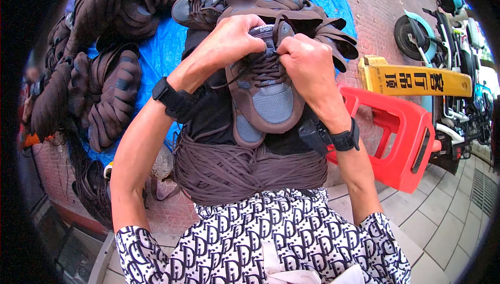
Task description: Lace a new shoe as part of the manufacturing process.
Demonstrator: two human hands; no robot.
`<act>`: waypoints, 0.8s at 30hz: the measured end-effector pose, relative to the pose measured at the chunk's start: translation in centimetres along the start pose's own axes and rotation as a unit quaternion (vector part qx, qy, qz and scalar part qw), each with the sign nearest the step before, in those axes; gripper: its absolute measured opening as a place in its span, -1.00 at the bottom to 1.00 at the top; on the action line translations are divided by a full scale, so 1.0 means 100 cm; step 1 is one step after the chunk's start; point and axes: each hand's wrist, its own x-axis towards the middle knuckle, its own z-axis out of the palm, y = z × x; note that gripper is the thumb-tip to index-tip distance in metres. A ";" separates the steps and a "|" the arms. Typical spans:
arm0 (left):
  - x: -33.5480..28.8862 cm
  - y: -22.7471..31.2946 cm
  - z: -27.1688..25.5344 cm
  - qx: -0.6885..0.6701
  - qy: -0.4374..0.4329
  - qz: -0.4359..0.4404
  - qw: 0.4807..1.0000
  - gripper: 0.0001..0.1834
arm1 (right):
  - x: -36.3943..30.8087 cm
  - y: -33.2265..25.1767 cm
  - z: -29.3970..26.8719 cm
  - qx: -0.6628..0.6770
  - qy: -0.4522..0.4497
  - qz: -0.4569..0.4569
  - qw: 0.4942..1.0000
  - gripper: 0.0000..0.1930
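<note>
A brown sneaker (272, 104) with a blue-grey mesh toe lies on my lap, its toe pointing toward me. Dark shoelaces (266, 72) cross its front. My left hand (229, 42) is closed at the left of the tongue, pinching a shoelace near the top eyelets. On the opposite side, my right hand (308, 60) is closed too, with thumb and fingertips pinched on the lace beside the collar. A second sneaker (247, 130) shows partly from underneath. Across my lap is a thick bundle of loose brown laces (234, 169).
More brown sneakers (200, 3) lie just beyond my hands. Stacked brown shoes (112, 91) fill the left side on a blue tarp (161, 44). To my right stand a red plastic stool (403, 164), a long yellow box (416, 78) and several parked two-wheelers (416, 36).
</note>
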 end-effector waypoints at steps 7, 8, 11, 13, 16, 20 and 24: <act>-0.005 -0.004 -0.003 -0.033 -0.038 -0.008 0.999 -0.68 | 0.003 0.002 0.000 0.173 -0.066 0.043 0.982 -0.89; -0.006 -0.005 -0.003 -0.050 -0.042 -0.005 0.998 -0.68 | 0.003 0.004 -0.001 0.241 -0.085 0.086 0.963 -0.88; -0.006 -0.006 -0.004 -0.076 -0.054 -0.003 0.996 -0.69 | 0.000 0.007 0.001 0.278 -0.067 0.077 0.955 -0.87; -0.006 -0.008 -0.005 -0.082 -0.069 0.009 0.994 -0.70 | -0.003 0.005 0.003 0.208 -0.011 0.022 0.978 -0.88; -0.004 -0.008 -0.006 -0.046 -0.082 -0.021 0.995 -0.70 | -0.010 0.000 0.006 0.144 0.022 -0.009 0.989 -0.90; -0.001 -0.008 -0.006 -0.097 -0.109 -0.003 0.989 -0.70 | -0.011 -0.008 0.008 0.082 0.050 -0.011 0.995 -0.90; 0.003 -0.008 -0.011 -0.193 -0.117 -0.007 0.974 -0.72 | -0.003 -0.008 0.011 0.167 0.081 -0.024 0.982 -0.94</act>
